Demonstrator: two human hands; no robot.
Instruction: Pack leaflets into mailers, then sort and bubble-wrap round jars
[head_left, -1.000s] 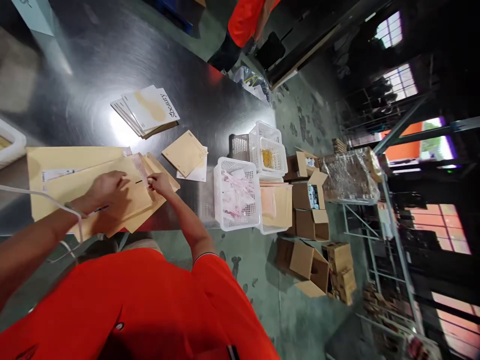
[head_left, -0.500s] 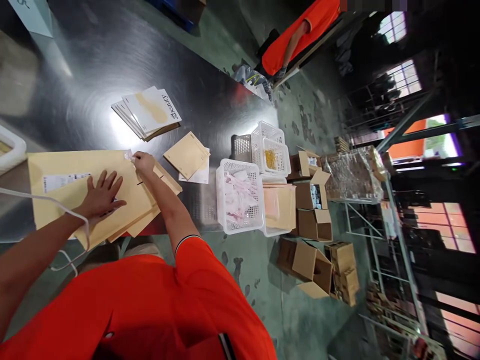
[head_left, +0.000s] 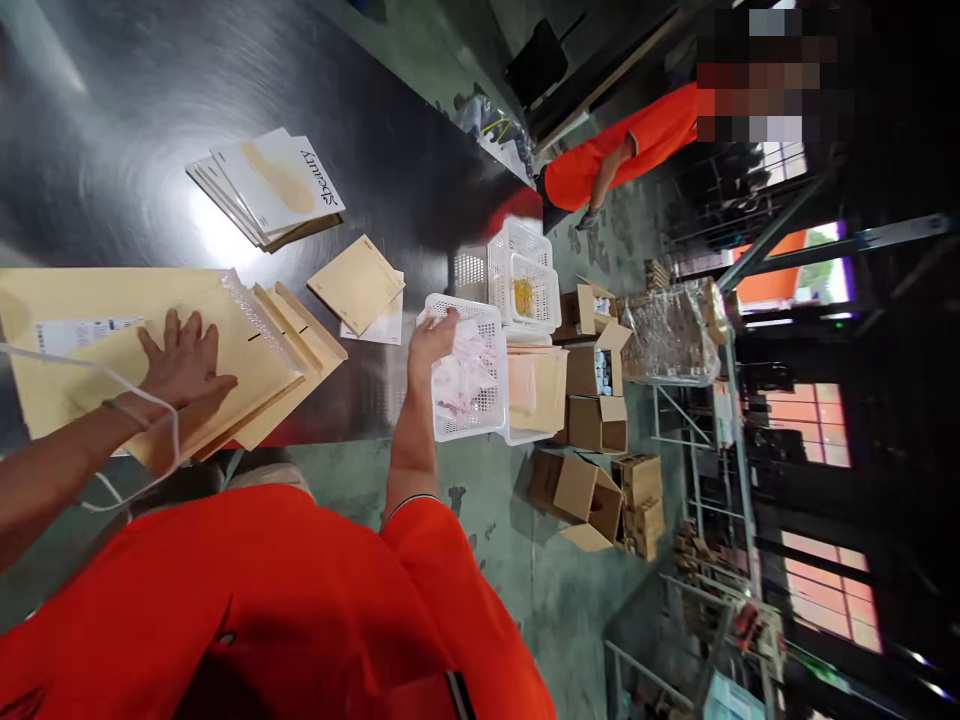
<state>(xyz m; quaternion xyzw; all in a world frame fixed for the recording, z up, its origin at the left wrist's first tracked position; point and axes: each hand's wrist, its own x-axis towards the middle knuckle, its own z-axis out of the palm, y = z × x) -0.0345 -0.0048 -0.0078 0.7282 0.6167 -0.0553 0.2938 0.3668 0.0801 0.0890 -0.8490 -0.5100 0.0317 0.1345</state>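
My left hand (head_left: 184, 365) lies flat with its fingers spread on a tan padded mailer (head_left: 251, 375) at the left of the table. Bubble lining shows along the mailer's right edge, and more mailers lie under it. A white printed label (head_left: 86, 335) sits on a mailer to the left of that hand. My right hand (head_left: 433, 338) is over the near-left rim of a white perforated basket (head_left: 491, 425) filled with crumpled pale pink and white pieces (head_left: 469, 370). Its fingers are curled, and what they hold, if anything, is hidden.
Printed cards (head_left: 277, 185) and a tan square packet (head_left: 358, 285) lie on the dark metal table (head_left: 390, 130). More white baskets (head_left: 517, 235) stand beyond. Cardboard boxes (head_left: 585, 490) are on the floor. A white cord (head_left: 176, 450) crosses my left wrist. A co-worker (head_left: 622, 150) stands at the far side.
My right hand has left the mailer's edge and moved right to the basket. The left hand still presses on the mailer. The view has shifted, and the co-worker is more upright.
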